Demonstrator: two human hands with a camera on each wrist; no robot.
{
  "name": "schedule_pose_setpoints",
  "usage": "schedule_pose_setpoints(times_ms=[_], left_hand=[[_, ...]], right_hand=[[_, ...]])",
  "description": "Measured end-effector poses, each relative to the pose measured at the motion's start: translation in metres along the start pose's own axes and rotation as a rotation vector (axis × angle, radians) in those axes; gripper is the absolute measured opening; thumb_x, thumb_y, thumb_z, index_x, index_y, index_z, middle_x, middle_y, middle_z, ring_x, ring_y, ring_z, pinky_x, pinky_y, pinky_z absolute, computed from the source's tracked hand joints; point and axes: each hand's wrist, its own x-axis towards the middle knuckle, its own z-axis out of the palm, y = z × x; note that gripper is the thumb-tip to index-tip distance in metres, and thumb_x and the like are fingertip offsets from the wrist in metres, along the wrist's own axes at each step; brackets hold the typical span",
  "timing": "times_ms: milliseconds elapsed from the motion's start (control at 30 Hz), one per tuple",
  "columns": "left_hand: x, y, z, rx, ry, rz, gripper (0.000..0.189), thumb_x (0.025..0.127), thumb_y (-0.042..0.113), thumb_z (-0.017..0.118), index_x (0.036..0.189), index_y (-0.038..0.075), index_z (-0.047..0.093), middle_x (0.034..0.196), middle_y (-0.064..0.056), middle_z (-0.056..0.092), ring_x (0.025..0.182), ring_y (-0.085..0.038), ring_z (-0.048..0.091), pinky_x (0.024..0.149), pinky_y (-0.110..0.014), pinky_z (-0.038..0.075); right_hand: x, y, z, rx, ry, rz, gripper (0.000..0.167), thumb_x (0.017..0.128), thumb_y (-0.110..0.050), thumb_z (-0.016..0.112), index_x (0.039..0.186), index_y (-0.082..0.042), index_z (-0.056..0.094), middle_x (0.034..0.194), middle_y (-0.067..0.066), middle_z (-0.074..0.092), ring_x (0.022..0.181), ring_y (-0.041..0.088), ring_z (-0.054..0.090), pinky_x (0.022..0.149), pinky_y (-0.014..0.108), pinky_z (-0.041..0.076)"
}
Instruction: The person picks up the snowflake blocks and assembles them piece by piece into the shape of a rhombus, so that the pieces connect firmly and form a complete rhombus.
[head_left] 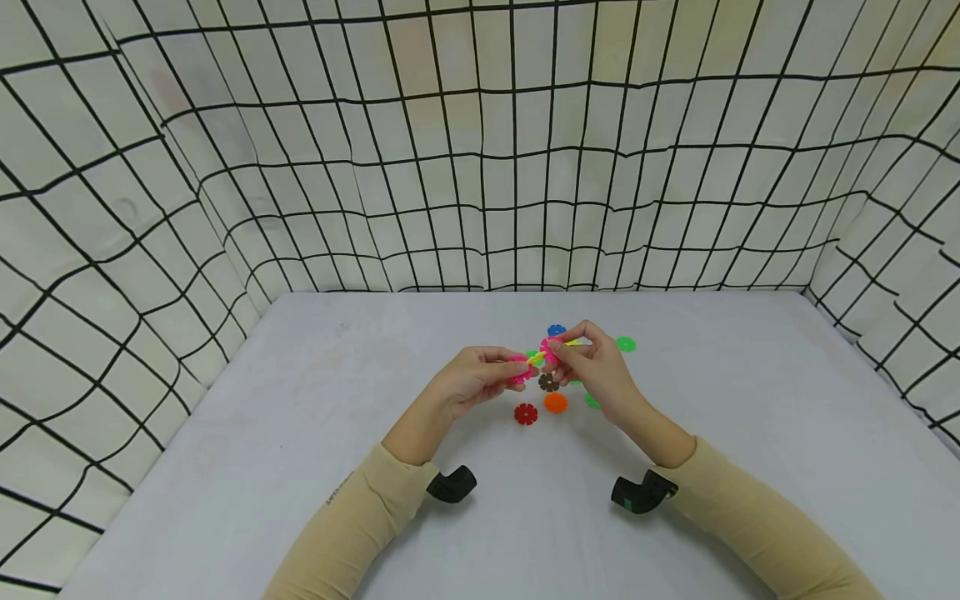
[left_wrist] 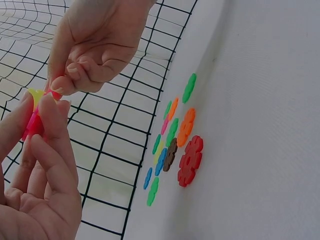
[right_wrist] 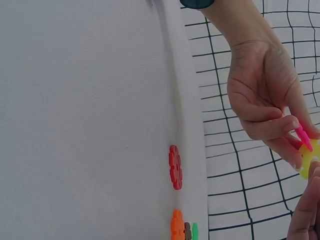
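Note:
In the head view my left hand point(head_left: 476, 379) pinches a pink flower-shaped plastic disc point(head_left: 519, 375) between thumb and fingers. A yellow disc point(head_left: 535, 359) is set edge-on against it. My right hand point(head_left: 603, 379) pinches a second pink disc point(head_left: 551, 347) at the other end of the yellow one. Seen from the left wrist, the left hand point(left_wrist: 50, 175) has pink and yellow at its fingertips, the right hand point(left_wrist: 102, 45) above. In the right wrist view the left hand point(right_wrist: 265, 95) grips its pink disc, with the yellow disc point(right_wrist: 306, 162) beside it; fingers partly cover the joints.
Several loose discs lie on the white table point(head_left: 300, 467) below and beyond the hands: red point(head_left: 526, 414), orange point(head_left: 556, 403), brown point(head_left: 549, 382), blue point(head_left: 556, 330) and green point(head_left: 626, 343). White walls with black grid netting point(head_left: 480, 158) rise behind and at both sides.

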Motion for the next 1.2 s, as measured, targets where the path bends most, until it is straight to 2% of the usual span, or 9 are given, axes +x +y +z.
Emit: schedule_pose_setpoints(times_ms=[400,600,700,833,1000,1200], left_hand=[[-0.003,-0.001,0.0,-0.002,0.032,0.013,0.011,0.099,0.009,0.069,0.103,0.0,0.075,0.084,-0.004,0.075,0.072,-0.011,0.069,0.059,-0.013,0.046],[-0.003,0.0,0.001,0.012,0.036,0.015,0.016,0.099,0.01,0.069,0.108,-0.003,0.073,0.083,-0.004,0.075,0.073,-0.011,0.068,0.059,-0.013,0.046],[-0.002,0.001,0.001,0.025,0.041,0.016,0.017,0.098,0.011,0.07,0.108,-0.003,0.073,0.083,-0.004,0.075,0.074,-0.011,0.068,0.058,-0.014,0.044],[-0.001,0.002,0.002,0.033,0.048,0.015,0.016,0.098,0.011,0.071,0.107,-0.002,0.073,0.083,-0.004,0.074,0.074,-0.012,0.068,0.058,-0.014,0.044],[-0.001,0.001,0.003,0.02,0.016,0.006,0.016,0.099,0.011,0.07,0.109,-0.001,0.072,0.085,-0.004,0.075,0.075,-0.012,0.07,0.062,-0.014,0.048],[-0.001,-0.003,0.004,0.014,-0.068,0.021,0.032,0.101,0.009,0.064,0.131,-0.003,0.063,0.09,-0.005,0.074,0.077,-0.012,0.072,0.071,-0.017,0.054]], right_hand=[[-0.001,0.002,0.008,0.019,0.058,-0.022,0.016,0.102,-0.004,0.062,0.109,0.007,0.054,0.073,0.002,0.071,0.059,0.013,0.063,0.064,0.02,0.056],[-0.003,0.003,0.012,-0.01,0.06,-0.09,0.015,0.102,-0.002,0.062,0.109,0.008,0.053,0.076,0.007,0.073,0.058,0.011,0.063,0.064,0.02,0.056],[-0.002,0.003,0.011,-0.021,0.06,-0.116,0.015,0.102,-0.002,0.062,0.108,0.008,0.054,0.077,0.009,0.073,0.059,0.015,0.065,0.064,0.021,0.057],[0.001,0.004,0.008,-0.033,0.037,-0.103,0.015,0.102,-0.002,0.062,0.109,0.008,0.054,0.076,0.009,0.072,0.06,0.018,0.065,0.065,0.022,0.057],[0.001,0.002,0.002,-0.058,0.008,-0.075,0.017,0.102,-0.004,0.062,0.11,0.008,0.053,0.076,0.012,0.07,0.06,0.013,0.063,0.065,0.021,0.056],[0.002,0.004,-0.002,-0.099,-0.024,-0.068,0.018,0.102,-0.004,0.062,0.112,0.008,0.052,0.077,0.015,0.07,0.06,0.015,0.063,0.065,0.021,0.056]])
